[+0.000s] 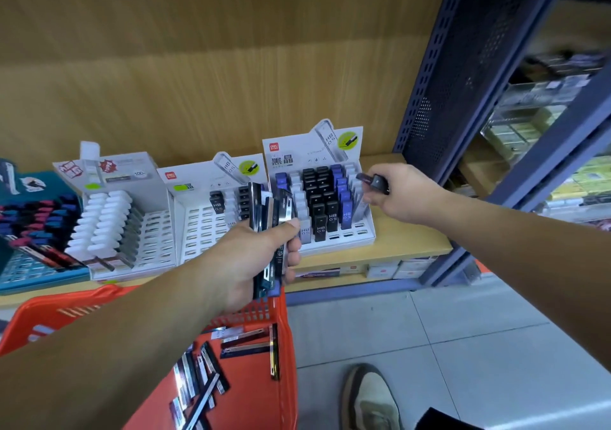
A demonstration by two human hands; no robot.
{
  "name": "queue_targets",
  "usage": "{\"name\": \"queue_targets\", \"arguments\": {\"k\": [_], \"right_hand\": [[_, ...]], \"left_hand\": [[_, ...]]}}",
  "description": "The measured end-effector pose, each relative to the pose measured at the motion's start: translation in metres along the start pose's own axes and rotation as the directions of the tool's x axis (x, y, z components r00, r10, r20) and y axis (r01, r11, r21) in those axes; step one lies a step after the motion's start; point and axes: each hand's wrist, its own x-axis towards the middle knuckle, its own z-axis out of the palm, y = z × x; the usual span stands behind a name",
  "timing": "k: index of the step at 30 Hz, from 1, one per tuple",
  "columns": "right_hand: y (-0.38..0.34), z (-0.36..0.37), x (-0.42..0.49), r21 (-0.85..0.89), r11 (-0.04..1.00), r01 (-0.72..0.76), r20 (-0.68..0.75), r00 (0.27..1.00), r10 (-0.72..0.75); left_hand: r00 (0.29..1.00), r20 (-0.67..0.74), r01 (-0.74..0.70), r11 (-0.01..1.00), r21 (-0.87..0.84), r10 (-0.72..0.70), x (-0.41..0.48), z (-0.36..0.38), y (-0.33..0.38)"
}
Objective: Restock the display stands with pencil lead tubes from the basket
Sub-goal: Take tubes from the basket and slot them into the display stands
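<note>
Pinching a single dark-capped pencil lead tube [372,181] between thumb and curled fingers, the right hand [401,194] hovers just off the right edge of the white cardboard display stand with black and blue tubes [368,231]. What shows of that tube points left, toward the stand's back rows, lying closer to level than upright. The stocked tubes below it stand on end, so the tube probably has to be tipped upright before it can drop into a slot. Open slots show along the stand's front right rows, below and slightly left of the hand. This hand is clearly the nearer one to them.

The left hand [258,257] is clamped round a fanned bundle of black and silver lead tubes [269,211], their long axes running up and away. It hangs in front of the gap between that stand and the half-empty white middle stand [198,231].

Below the left forearm sits the orange plastic basket [287,330], with more loose tubes [205,373] scattered on its floor. Both stands rest on the pale wooden shelf [406,241].
</note>
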Motion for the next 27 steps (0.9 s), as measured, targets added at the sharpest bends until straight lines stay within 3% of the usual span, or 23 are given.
{"name": "queue_targets", "arguments": {"k": [5,10,16,22,24,27], "right_hand": [[-0.004,0.003,-0.001,-0.173,0.982,0.078,0.027,0.997,-0.074],[-0.005,0.0,-0.002,-0.227,0.972,0.061,0.041,0.998,-0.053],[-0.003,0.003,-0.003,-0.019,0.997,-0.076,0.078,0.994,0.077],[-0.011,0.008,0.002,-0.085,0.992,-0.098,0.02,0.995,0.1],[-0.012,0.007,0.003,0.012,0.997,-0.079,-0.032,0.996,0.079],[-0.024,-0.001,0.002,0.407,0.907,-0.111,-0.088,0.983,0.16]], "left_hand": [[1.0,0.013,0.006,1.0,0.019,-0.006,0.005,-0.004,-0.005],[1.0,0.014,0.015,1.0,0.006,-0.015,0.007,-0.007,-0.005],[1.0,-0.005,-0.03,0.998,-0.046,0.03,0.004,0.003,-0.005],[0.998,-0.038,-0.041,0.998,-0.038,0.04,0.005,0.005,-0.009],[0.998,-0.05,-0.04,0.998,-0.038,0.038,0.006,0.003,-0.009],[0.998,-0.057,-0.034,0.999,-0.022,0.033,0.008,0.0,-0.009]]}}
